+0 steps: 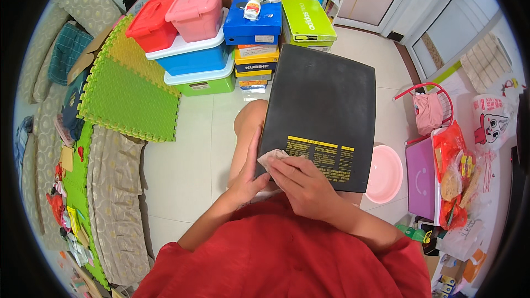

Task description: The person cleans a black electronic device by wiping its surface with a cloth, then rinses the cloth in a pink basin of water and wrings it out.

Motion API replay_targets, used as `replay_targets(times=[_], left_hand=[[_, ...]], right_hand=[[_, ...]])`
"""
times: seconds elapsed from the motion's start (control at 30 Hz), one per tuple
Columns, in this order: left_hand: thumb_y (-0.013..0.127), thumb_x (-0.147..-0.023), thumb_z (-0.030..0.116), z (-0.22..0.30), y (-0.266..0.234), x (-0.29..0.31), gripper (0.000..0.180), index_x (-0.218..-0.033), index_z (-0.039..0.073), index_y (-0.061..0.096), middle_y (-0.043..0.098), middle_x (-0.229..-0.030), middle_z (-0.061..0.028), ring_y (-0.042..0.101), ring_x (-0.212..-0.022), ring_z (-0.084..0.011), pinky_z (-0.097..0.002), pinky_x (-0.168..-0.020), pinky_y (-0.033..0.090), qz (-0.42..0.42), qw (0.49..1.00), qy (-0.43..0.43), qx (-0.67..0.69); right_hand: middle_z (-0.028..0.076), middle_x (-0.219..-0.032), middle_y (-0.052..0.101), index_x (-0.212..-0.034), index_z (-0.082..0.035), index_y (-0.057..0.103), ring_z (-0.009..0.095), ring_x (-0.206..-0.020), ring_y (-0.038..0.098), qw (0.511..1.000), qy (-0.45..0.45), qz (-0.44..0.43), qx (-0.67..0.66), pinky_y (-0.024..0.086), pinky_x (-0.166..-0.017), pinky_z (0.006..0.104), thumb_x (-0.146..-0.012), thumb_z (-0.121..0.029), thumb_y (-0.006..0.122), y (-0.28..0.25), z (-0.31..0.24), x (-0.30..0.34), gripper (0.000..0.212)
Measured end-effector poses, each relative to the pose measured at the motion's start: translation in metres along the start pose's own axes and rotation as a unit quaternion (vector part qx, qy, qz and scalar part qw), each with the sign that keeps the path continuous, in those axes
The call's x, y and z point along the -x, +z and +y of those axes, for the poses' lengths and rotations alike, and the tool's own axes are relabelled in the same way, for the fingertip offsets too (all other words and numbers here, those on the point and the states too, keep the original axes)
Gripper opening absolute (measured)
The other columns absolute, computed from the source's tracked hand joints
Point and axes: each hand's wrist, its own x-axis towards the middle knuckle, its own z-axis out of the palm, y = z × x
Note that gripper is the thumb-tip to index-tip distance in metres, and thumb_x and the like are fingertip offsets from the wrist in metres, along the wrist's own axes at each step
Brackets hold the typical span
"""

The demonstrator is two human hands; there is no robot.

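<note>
Right hand (303, 185): grip pinching cloth (270, 158) on black box (323, 105) | left hand (248, 182): box edge, grip unclear

Pictured slightly askew over the legs (247, 127): a large matte-black rectangular box (326, 99), yellow print toward its near end, with a crumpled pale cloth (271, 157) at its near left edge.

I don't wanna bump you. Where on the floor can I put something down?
Bare tile lies between the green mat and the bent knee, below the stacked bins. Another bare patch is beyond the pink basin, between the black box and red-framed chair. It's crowded farther right, around the purple bin and bags.
</note>
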Motion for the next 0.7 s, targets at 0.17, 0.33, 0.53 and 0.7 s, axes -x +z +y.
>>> replay_targets(times=[0.17, 0.33, 0.53, 0.7], left_hand=[[0.054, -0.087, 0.027, -0.009, 0.001, 0.001, 0.093, -0.158, -0.004, 0.001, 0.007, -0.165, -0.0211, 0.008, -0.154, -0.0303, -0.0392, -0.124, 0.009, 0.000, 0.999, -0.021, 0.050], [0.054, -0.093, 0.037, 0.000, 0.002, 0.002, 0.092, -0.157, -0.004, 0.001, 0.006, -0.165, -0.0218, 0.004, -0.154, -0.0306, -0.0394, -0.124, 0.007, 0.009, 0.996, -0.051, 0.071], [0.045, -0.081, 0.012, -0.013, -0.006, 0.004, 0.090, -0.158, -0.005, 0.002, 0.007, -0.166, -0.0182, 0.013, -0.153, -0.0284, -0.0384, -0.123, 0.013, -0.009, 1.000, -0.011, -0.015], [0.049, -0.088, 0.012, 0.006, -0.001, -0.001, 0.086, -0.159, -0.002, 0.001, 0.008, -0.166, -0.0199, 0.008, -0.154, -0.0281, -0.0355, -0.123, 0.014, 0.000, 0.979, -0.151, 0.139]], right_hand=[[0.014, -0.133, 0.059, -0.125, 0.005, 0.062, 0.032, -0.121, 0.055, 0.999, 0.010, -0.022, 0.036, 0.045, -0.104, 0.0400, -0.081, -0.004, 0.063, 0.007, 0.007, -0.016, 0.044], [0.017, -0.132, 0.058, -0.126, 0.006, 0.059, 0.032, -0.123, 0.053, 0.995, 0.021, -0.006, 0.093, 0.043, -0.106, 0.0396, -0.084, -0.009, 0.056, 0.019, 0.023, -0.036, 0.045], [0.018, -0.133, 0.058, -0.128, 0.006, 0.059, 0.034, -0.127, 0.052, 0.999, 0.021, -0.044, -0.018, 0.042, -0.109, 0.0415, -0.085, -0.008, 0.060, 0.004, -0.001, -0.014, 0.045], [0.018, -0.134, 0.057, -0.127, 0.007, 0.059, 0.034, -0.127, 0.052, 0.999, 0.015, -0.027, 0.019, 0.042, -0.110, 0.0401, -0.081, -0.007, 0.061, 0.010, 0.006, -0.016, 0.048]])
